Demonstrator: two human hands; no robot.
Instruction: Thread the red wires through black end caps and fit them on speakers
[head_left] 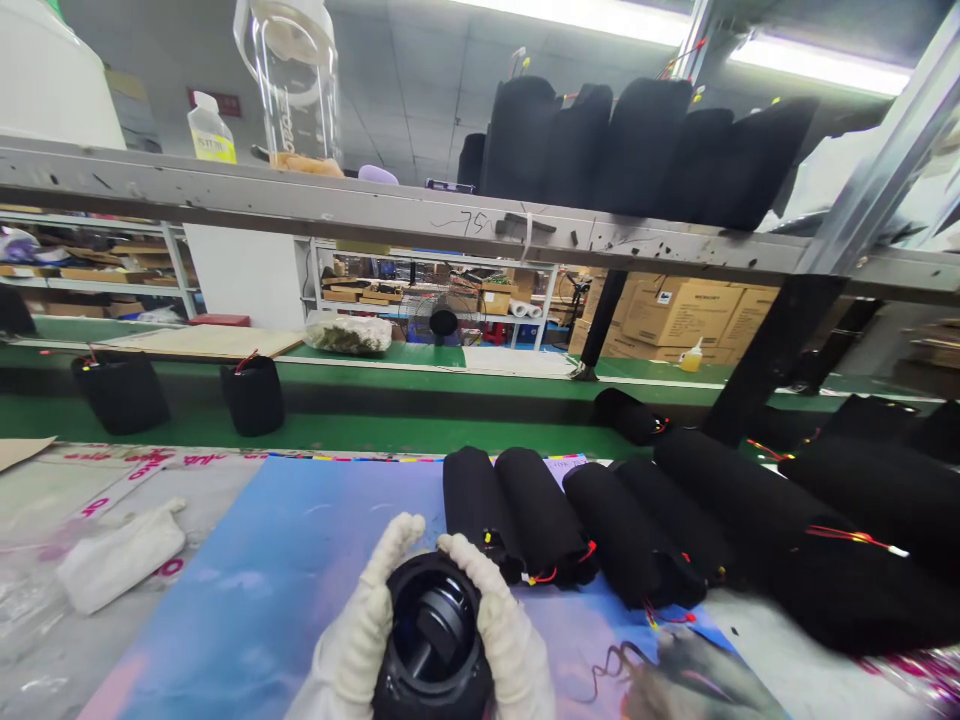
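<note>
Between my two gloved hands, low in the head view, is a black cylinder (pixel 431 690) with a hollow end facing me and a dark, shiny part inside it. My left hand (pixel 358 625) is wrapped round its left side, and my right hand (pixel 504 625) presses its right side. Both wear white gloves, with fingertips near the far rim. Just beyond my right hand lie several black fabric-covered cylinders (pixel 536 510) in a row, with red and yellow wires at their near ends. A blue printed sheet (pixel 247 560) lies under the work.
A white glove (pixel 124 555) lies at the left. Two black cylinders (pixel 253 395) stand on the green conveyor belt (pixel 375 410) behind. More black cylinders (pixel 847 520) are piled at the right. Overhead runs a metal shelf (pixel 360 205) bearing a glass jug (pixel 296 85) and upright black cylinders (pixel 585 145).
</note>
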